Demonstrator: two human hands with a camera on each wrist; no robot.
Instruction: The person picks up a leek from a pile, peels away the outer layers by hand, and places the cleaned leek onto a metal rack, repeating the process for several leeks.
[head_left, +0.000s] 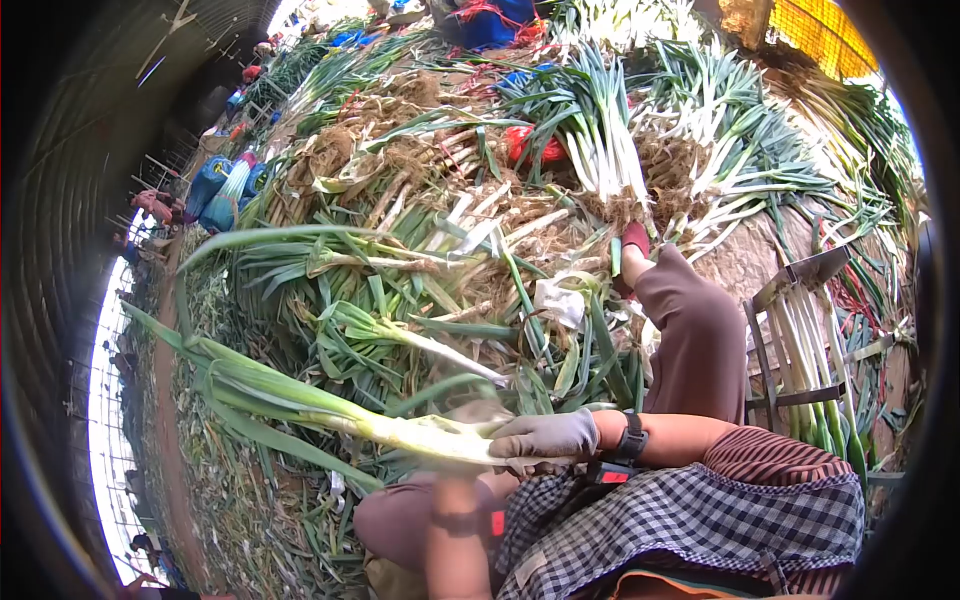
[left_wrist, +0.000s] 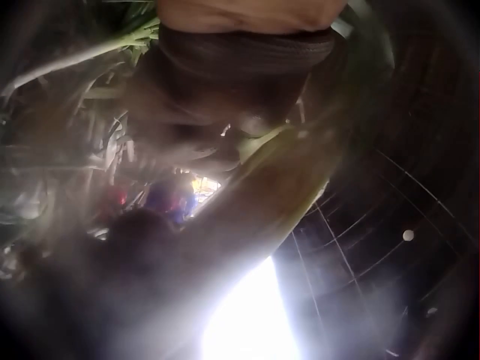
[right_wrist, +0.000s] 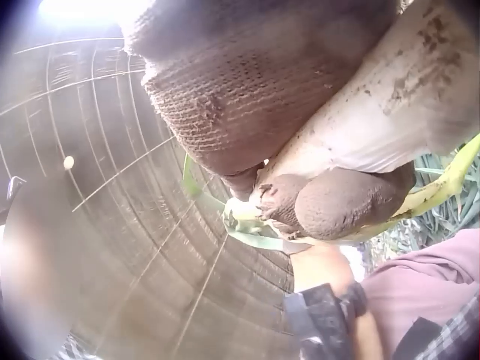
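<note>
Held one thick leek (head_left: 400, 433) by its white lower part in the gloved right hand (head_left: 548, 436), with fingers curled around the stalk. Reached, in the head view, from near the checked apron (head_left: 680, 510) out over the heap of leaves (head_left: 290, 290), with green tops pointing away from the body. Showed, from the right wrist, a thin whitish outer layer (right_wrist: 375, 161), apparently loose on the shaft, and some brown specks of soil on it. Came very near the same stalk with the left hand (left_wrist: 225, 97), but in dark and blurred sight only (a pity, for such an important hand); so could not tell it as wide, narrow or closed on something. Seemed, by judgement, to be in the middle of cleaning this stalk, with loose covering to be taken away from the white part. Called next, most probably, for a steady hold with the right hand and a careful pinch on the loose layer, then for an even pull along the length, without bending or breaking the shaft. Asked also for attention to the long tops, easy to catch in the plants below, and for some distance from the metal frame (head_left: 805, 275) with other stalks, standing well apart at the right side.
</note>
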